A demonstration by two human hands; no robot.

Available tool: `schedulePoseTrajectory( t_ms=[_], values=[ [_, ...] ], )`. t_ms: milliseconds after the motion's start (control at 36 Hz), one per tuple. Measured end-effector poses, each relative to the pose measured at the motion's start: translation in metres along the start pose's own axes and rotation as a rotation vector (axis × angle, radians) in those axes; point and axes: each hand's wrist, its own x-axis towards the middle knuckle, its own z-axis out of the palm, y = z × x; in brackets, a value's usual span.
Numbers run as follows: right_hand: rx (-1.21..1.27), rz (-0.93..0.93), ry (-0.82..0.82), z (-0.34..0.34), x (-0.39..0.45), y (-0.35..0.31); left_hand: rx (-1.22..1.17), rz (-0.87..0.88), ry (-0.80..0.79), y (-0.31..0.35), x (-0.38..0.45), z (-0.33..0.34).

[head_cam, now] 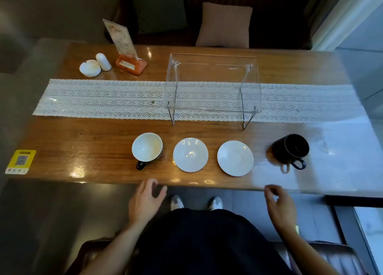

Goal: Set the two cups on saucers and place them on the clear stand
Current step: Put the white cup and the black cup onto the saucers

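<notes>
Two white saucers lie side by side near the table's front edge, the left saucer (pixel 190 154) and the right saucer (pixel 235 158). Left of them stands a cup with a white inside and black handle (pixel 147 149). An all-black cup (pixel 291 151) stands to the right of the saucers. The clear stand (pixel 212 88) on thin metal legs sits behind them on the lace runner, with nothing on it. My left hand (pixel 145 202) hovers just off the front edge below the white-lined cup, fingers loosely curled, holding nothing. My right hand (pixel 278 205) hangs likewise below the black cup.
A wooden table (pixel 93 148) carries a white lace runner (pixel 103 98). At the back left stand a white ashtray (pixel 90 68), a white shaker (pixel 103 61) and a menu card in an orange holder (pixel 128 52). A yellow sticker (pixel 20 161) lies at the front left corner.
</notes>
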Motion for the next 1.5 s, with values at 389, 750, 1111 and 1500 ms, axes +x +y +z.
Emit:
schedulePoseTrajectory(
  t_ms=[389,750,1111,1500],
  values=[
    [0.344,0.431,0.097,-0.031,0.088,0.009,-0.563,-0.59,0.238,0.014,0.051,-0.009],
    [0.611,0.417,-0.054,-0.049,0.107,0.019,-0.59,-0.589,0.146,0.01,0.058,-0.017],
    [0.611,0.359,-0.127,-0.042,0.095,0.013,-0.77,-0.646,-0.019,0.021,0.064,-0.018],
    [0.632,0.252,-0.157,-0.027,0.055,-0.023,-0.864,-0.598,0.014,0.038,0.054,-0.023]
  ],
)
